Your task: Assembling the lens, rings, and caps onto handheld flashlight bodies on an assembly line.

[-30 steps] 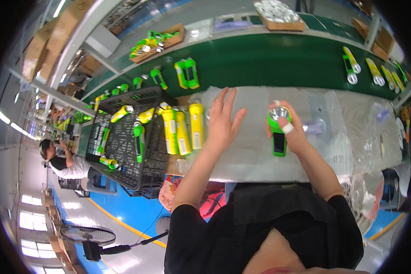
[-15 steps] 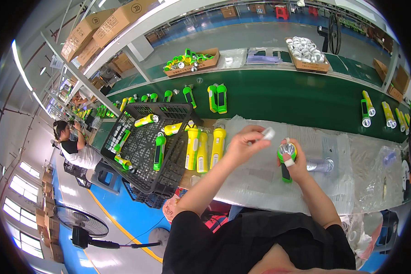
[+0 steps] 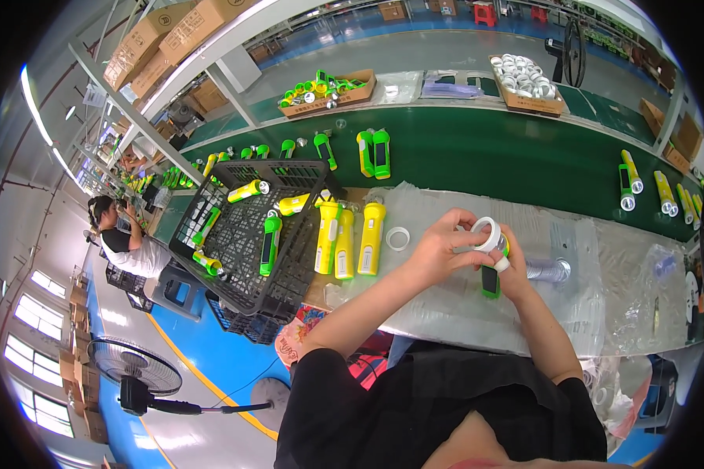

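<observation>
My left hand (image 3: 447,248) pinches a white ring (image 3: 478,225) by its side, holding it over the head of a green flashlight (image 3: 490,281). My right hand (image 3: 516,270) is wrapped round that flashlight, which stands head up with its dark panel facing me. White wrapping covers the right thumb's tip. Whether the ring touches the flashlight's head, I cannot tell. A second white ring (image 3: 398,238) lies on the plastic-covered table (image 3: 438,313), left of my hands. Several yellow flashlights (image 3: 371,241) lie side by side farther left.
A black crate (image 3: 238,293) with several flashlights stands at the left. Beyond the table runs a green conveyor belt (image 3: 461,156) carrying more flashlights. Behind it are a carton of white rings (image 3: 524,82) and a carton of flashlight parts (image 3: 328,94). A stack of clear reflectors (image 3: 549,270) lies right of my hands.
My left hand has moved right with the white ring, bringing it over the flashlight's head in my right hand. The second ring on the table now shows. The view has shifted slightly.
</observation>
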`<state>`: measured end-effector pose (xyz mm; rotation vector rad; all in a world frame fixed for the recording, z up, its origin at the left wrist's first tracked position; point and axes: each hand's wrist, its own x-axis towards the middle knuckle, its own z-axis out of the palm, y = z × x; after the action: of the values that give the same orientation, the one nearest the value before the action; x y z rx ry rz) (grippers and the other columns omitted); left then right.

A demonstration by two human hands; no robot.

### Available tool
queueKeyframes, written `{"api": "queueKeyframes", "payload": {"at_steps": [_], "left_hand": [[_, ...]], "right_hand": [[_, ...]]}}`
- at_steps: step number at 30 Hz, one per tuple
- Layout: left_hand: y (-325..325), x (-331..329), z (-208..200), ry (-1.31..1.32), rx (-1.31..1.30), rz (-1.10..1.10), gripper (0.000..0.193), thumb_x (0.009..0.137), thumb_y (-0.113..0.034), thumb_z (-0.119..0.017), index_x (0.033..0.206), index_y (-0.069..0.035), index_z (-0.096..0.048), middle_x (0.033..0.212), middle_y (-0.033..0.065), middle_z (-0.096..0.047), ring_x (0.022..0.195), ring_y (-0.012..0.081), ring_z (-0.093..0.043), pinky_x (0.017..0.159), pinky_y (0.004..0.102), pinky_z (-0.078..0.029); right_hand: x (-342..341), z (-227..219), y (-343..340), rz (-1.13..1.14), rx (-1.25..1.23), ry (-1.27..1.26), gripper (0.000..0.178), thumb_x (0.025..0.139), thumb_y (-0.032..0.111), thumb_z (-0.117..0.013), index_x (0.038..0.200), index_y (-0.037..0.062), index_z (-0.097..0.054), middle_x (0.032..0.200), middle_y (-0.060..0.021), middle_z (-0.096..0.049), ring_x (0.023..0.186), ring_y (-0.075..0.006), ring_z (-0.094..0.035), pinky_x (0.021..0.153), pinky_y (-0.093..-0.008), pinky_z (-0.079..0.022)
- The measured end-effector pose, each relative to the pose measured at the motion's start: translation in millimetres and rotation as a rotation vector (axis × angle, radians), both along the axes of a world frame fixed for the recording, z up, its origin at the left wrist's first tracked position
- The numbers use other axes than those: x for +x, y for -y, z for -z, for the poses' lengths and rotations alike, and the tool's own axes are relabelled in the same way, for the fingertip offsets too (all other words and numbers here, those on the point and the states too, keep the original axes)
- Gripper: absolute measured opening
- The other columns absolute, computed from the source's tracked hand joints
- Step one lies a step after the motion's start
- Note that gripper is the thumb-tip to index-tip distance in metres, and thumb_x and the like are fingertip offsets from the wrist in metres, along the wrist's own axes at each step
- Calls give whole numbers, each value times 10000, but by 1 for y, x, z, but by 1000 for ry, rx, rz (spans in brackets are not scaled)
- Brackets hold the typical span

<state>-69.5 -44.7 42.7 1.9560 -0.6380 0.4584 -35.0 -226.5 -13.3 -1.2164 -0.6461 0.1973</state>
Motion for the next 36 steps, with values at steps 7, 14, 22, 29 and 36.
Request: {"api": "queueKeyframes", "payload": {"at_steps": [7, 14, 22, 29, 36], "left_hand": [[6, 6, -8, 78, 106, 44, 447, 653, -232, -860, 1063, -124, -715, 1051, 94, -570, 931, 265, -599, 798, 365, -521], [45, 14, 0, 145, 74, 92, 481, 640, -202, -855, 1036, -103, -599, 970, 126, -594, 887, 337, -605, 736, 411, -502], [65, 12, 6, 87, 24, 95, 422, 703, -188, -830, 986, -92, -532, 939, 93, -653, 860, 322, -640, 733, 393, -519], [70, 13, 9, 128, 64, 9, 388, 673, -154, -821, 943, -104, -546, 856, 75, -628, 789, 299, -617, 677, 407, -502], [69, 11, 8, 181, 0, -42, 397, 649, -161, -833, 942, -115, -569, 794, 79, -582, 752, 300, -602, 661, 417, -501]], "right_hand": [[18, -19, 32, 110, -204, 427, 564, 847, 201, -723, 1335, 75, -469, 1282, -124, -562, 1139, -239, -571, 984, -357, -445], [22, -103, 79, 54, -699, 725, 462, 700, 113, -800, 1092, 51, -564, 1017, -97, -611, 892, -235, -611, 792, -335, -491], [21, -160, 67, -263, -1167, 732, 315, 687, 150, -781, 873, 18, -564, 871, -99, -524, 753, -236, -556, 654, -343, -469], [9, -149, 55, 130, -1443, 421, 381, 694, 278, -785, 838, 11, -555, 856, -115, -592, 762, -261, -586, 643, -360, -471], [14, -129, 64, 223, -1035, 656, 444, 685, 363, -787, 832, 7, -566, 764, -115, -591, 677, -270, -594, 613, -375, -472]]}}
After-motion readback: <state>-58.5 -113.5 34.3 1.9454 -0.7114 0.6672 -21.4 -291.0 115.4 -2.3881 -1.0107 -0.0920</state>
